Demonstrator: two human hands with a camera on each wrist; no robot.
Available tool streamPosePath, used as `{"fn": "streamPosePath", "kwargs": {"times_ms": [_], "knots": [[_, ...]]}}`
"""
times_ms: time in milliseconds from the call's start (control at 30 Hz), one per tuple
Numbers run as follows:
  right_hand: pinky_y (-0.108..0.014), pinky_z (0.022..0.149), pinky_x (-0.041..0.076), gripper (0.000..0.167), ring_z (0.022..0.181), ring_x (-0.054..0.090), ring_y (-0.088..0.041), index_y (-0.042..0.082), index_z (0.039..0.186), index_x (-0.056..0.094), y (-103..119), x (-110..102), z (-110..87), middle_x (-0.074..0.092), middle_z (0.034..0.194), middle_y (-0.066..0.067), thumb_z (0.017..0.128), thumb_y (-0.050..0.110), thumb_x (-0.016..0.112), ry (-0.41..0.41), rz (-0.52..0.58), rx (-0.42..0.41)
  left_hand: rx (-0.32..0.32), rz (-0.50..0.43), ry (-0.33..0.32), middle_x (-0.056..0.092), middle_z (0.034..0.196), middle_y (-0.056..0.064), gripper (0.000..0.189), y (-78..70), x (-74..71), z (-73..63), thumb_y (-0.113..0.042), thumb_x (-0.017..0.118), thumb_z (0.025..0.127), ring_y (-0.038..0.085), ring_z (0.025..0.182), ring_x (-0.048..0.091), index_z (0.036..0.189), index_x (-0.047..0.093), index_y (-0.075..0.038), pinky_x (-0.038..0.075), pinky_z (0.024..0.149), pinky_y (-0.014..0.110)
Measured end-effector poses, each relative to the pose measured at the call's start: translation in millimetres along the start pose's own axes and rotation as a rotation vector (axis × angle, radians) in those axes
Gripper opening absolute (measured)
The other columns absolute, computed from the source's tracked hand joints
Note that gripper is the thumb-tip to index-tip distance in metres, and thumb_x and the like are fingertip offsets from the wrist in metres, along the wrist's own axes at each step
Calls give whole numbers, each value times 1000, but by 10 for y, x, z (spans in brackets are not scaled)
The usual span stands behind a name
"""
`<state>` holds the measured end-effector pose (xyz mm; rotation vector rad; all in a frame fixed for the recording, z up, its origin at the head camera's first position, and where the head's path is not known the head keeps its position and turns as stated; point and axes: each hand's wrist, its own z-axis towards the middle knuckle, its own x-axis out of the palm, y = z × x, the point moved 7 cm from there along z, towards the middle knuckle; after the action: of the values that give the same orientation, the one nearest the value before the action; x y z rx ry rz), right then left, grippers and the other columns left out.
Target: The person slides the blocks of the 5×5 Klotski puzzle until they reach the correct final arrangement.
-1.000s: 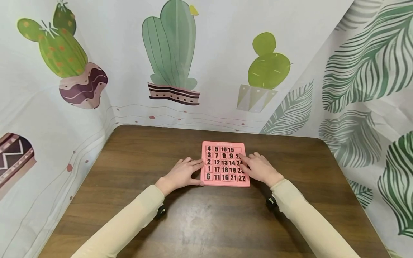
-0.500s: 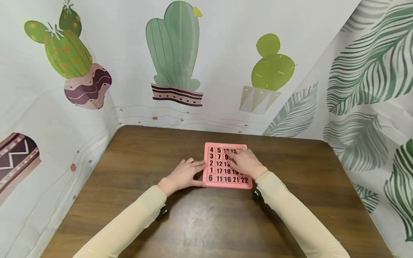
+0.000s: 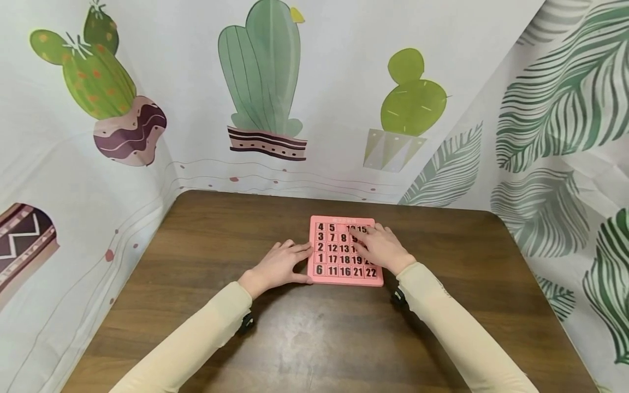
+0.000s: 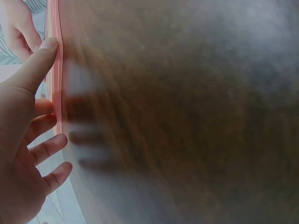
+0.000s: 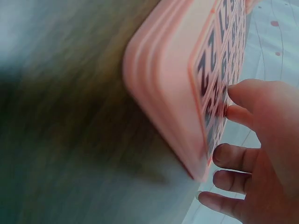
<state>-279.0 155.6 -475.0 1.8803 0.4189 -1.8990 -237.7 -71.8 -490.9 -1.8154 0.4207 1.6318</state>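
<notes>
A pink sliding number puzzle point(image 3: 344, 280) lies flat on the wooden table between both hands. Its top row reads 4, 5, a gap, then 10 and 15. My left hand point(image 3: 277, 266) rests against the puzzle's left side, thumb near the front corner and fingers higher up; the left wrist view shows the thumb point(image 4: 46, 46) touching the pink edge. Reaching over the right side, my right hand point(image 3: 385, 248) has its index fingertip at the 10 tile point(image 3: 350, 228). It covers part of the right columns. The right wrist view shows its thumb point(image 5: 245, 91) right at the tiles, other fingers loosely spread.
The brown wooden table point(image 3: 304, 333) extends around the puzzle on every side. Behind it hangs a white cloth point(image 3: 334, 82) printed with cacti and leaves. Each wrist carries a small black device under a cream sleeve point(image 3: 196, 333).
The 10 and 15 tiles have slid right, so the top-row gap went from the right corner to the third place. My right hand moved left over the puzzle, then slightly right. My left hand stays.
</notes>
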Motion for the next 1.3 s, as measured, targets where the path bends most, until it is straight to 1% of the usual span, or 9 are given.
{"fn": "streamPosePath", "kwargs": {"times_ms": [133,300,400,500,567,667,833,1067,1300], "knots": [[-54,87,46,47,99,57,-36,16,147,62,-48,-11,-36,71,118,-21,104,34,61,-26,-7,-5,1,4,-3,48,160,5,86,6,-10,-7,-62,75,87,28,127,51,154,53,-13,42,106,57],[-53,86,46,45,97,55,-35,14,145,64,-55,-14,-26,69,113,-20,104,33,61,-36,-16,-3,2,7,-12,49,160,5,87,12,-16,-5,-62,75,87,27,126,51,154,53,-13,43,104,57],[-54,91,45,45,105,54,-35,11,144,64,13,-34,20,65,116,-18,105,33,61,-48,-14,-22,1,6,-10,49,160,5,87,19,-9,1,-63,75,87,26,125,51,155,52,-13,43,104,57],[-54,98,43,44,114,55,-35,8,143,65,139,-71,93,64,119,-15,105,31,61,-65,3,-79,0,4,-4,48,160,5,88,21,-1,5,-63,75,87,26,125,51,155,51,-14,43,105,57],[-55,104,42,44,122,55,-36,8,142,65,240,-92,143,65,127,-14,105,30,61,-65,10,-124,-1,3,-2,48,160,4,88,20,-1,8,-63,75,87,26,125,51,155,51,-14,43,105,57],[-57,110,40,46,132,53,-36,8,144,63,380,-81,231,62,142,-14,106,33,59,-21,9,-168,-2,-2,-2,49,160,4,87,12,-7,11,-63,75,87,26,125,51,155,52,-14,43,104,57],[-59,115,36,52,143,46,-37,9,151,56,560,-14,361,52,157,-11,108,37,55,83,3,-183,-1,2,-2,50,159,4,85,-6,-6,9,-61,76,87,26,124,51,154,53,-13,44,103,56],[-58,120,28,58,150,38,-35,11,158,47,662,76,446,45,163,-8,109,42,50,162,0,-173,8,5,-3,51,158,5,85,-30,6,3,-62,75,87,26,124,51,153,54,-12,44,102,55],[-59,120,28,57,150,37,-36,10,156,50,590,70,429,46,162,-9,109,41,50,148,20,-157,-4,10,-5,51,158,3,85,-18,-18,-1,-62,76,87,26,124,50,153,55,-13,44,102,55]]}}
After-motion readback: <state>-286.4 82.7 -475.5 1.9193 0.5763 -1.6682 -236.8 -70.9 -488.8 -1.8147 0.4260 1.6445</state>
